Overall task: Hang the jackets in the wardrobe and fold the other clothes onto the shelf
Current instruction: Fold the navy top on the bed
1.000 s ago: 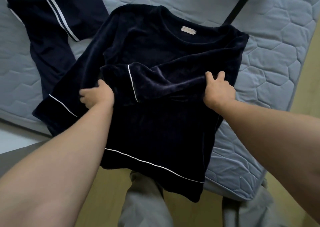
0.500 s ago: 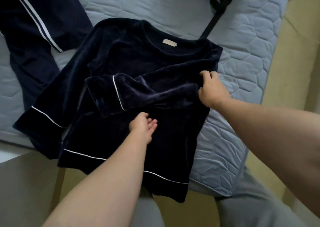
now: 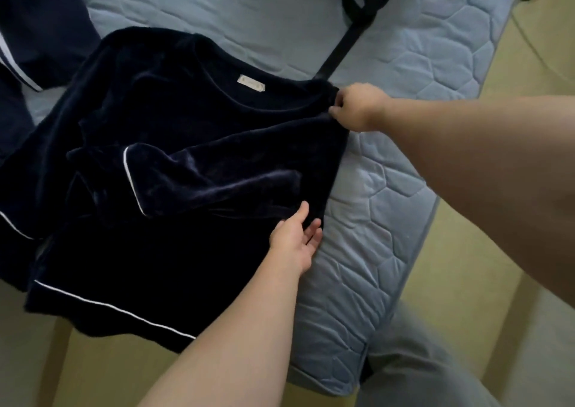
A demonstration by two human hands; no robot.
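Note:
A dark navy velvet top [image 3: 186, 145] with white piping lies front up on the quilted mattress, its hem hanging over the near edge. One sleeve [image 3: 186, 179] is folded across the chest, its white-piped cuff pointing left. My right hand [image 3: 357, 108] pinches the top's right shoulder beside the neckline. My left hand [image 3: 297, 235] rests with straight fingers on the right side edge of the body, just below the folded sleeve. A small beige label sits inside the collar.
The grey-blue mattress [image 3: 420, 64] has a corner at the lower right. Navy trousers with white stripes [image 3: 34, 42] lie at the upper left. A black bag strap [image 3: 348, 42] runs across the bed's far side. My grey trouser legs and yellowish floor [image 3: 513, 266] are below.
My right hand slid up from the folded sleeve's edge to the shoulder. My left hand moved right across the body to the side edge. The view shifted right.

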